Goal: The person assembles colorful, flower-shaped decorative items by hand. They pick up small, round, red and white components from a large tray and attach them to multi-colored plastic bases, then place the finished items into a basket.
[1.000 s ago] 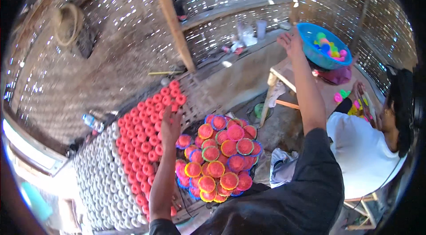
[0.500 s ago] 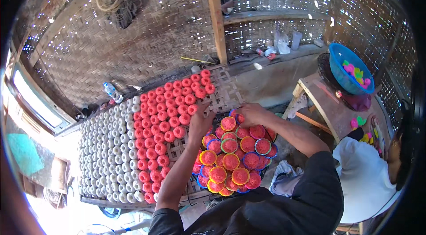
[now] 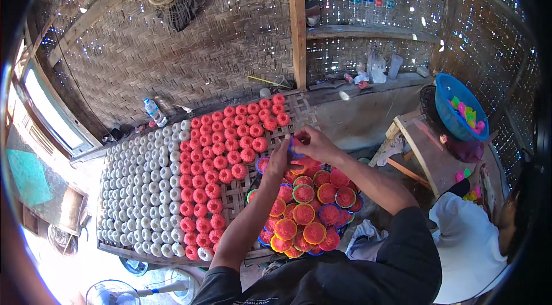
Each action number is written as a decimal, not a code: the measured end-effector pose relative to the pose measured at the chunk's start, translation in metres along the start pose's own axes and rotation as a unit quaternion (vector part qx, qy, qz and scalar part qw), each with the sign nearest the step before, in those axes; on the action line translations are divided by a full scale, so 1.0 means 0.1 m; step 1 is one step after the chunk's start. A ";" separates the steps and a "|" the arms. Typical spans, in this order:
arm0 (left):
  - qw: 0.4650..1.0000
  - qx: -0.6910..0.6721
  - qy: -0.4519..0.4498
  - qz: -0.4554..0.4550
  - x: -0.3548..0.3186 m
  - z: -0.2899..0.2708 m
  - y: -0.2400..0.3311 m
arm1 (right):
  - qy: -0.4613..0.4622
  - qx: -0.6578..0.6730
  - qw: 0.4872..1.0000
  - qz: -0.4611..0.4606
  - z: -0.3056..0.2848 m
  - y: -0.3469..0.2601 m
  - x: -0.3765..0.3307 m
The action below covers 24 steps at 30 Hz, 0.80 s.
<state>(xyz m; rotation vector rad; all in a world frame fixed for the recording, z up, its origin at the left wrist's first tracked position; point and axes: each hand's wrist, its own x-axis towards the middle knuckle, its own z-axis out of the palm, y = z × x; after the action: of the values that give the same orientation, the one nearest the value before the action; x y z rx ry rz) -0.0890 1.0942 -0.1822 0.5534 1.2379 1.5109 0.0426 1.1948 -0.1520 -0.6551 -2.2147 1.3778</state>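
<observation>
Both hands meet over the far side of a pile of small scalloped cups point(image 3: 303, 213), which have colourful rims and are filled with a red, grainy mass. Between my fingers is a blue cup point(image 3: 295, 143), only partly visible. My left hand point(image 3: 280, 156) closes on it from the left, and my right hand point(image 3: 315, 144) pinches it from the right. Left of the pile, red ring-shaped pieces point(image 3: 221, 161) with dimpled middles stand in rows on a woven bamboo rack point(image 3: 234, 204). Whatever lies under my palms is hidden.
White ring-shaped pieces point(image 3: 146, 184) fill the rack's left part. A wooden table point(image 3: 422, 149) at the right bears a blue basin point(image 3: 454, 109) with colourful cups. Beside it is a person in a white shirt point(image 3: 468, 236). A plastic bottle point(image 3: 154, 111) stands by the woven wall.
My right hand has come left from the far edge of the pile and joined my left hand at the blue cup. The whole view has shifted slightly.
</observation>
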 end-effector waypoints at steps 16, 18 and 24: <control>0.990 0.087 0.062 0.097 0.15 -0.29 -0.17 | 0.071 -0.166 0.957 -0.225 0.35 0.11 0.12; 0.986 0.058 0.047 0.150 0.14 -0.28 -0.14 | 0.097 -0.160 0.954 -0.236 0.37 0.11 0.15; 0.949 0.144 0.182 0.212 0.05 -0.25 0.07 | -0.007 0.163 0.979 0.122 0.29 0.35 0.40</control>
<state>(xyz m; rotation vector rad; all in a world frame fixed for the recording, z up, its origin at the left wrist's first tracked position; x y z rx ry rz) -0.1144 1.0897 -0.1861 0.7968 1.7247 1.8612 -0.0004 1.2122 -0.1904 -0.8159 -1.9019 1.8215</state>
